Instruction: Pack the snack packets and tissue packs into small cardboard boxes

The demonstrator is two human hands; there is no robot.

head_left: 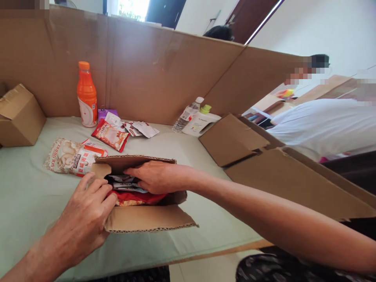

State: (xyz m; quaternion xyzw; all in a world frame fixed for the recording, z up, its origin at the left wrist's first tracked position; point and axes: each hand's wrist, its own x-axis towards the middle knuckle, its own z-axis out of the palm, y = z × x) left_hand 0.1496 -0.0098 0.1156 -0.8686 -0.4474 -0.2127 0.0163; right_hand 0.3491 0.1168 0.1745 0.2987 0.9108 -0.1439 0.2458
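An open cardboard box (147,219) stands before me with its flaps up. My left hand (88,207) is closed on its left side, fingertips over the edge. From the right, my right hand (157,176) reaches inside, its thumb and fingers closed around small flat packets (125,185); some fingertips are hidden. A red snack bag (141,198) lies in the box in front of these packets. Just beyond the box's left corner lies a macadamia nut bag (69,157), partly over a red-and-white packet (96,148).
Farther back are an orange drink bottle (87,96), a purple pack (107,113), a red snack bag (111,135), white sachets (143,128), a water bottle (188,115) and a white jug (199,124). Cardboard boxes (23,117) flank the table; a cardboard wall (147,78) rises behind. A person (323,121) is at right.
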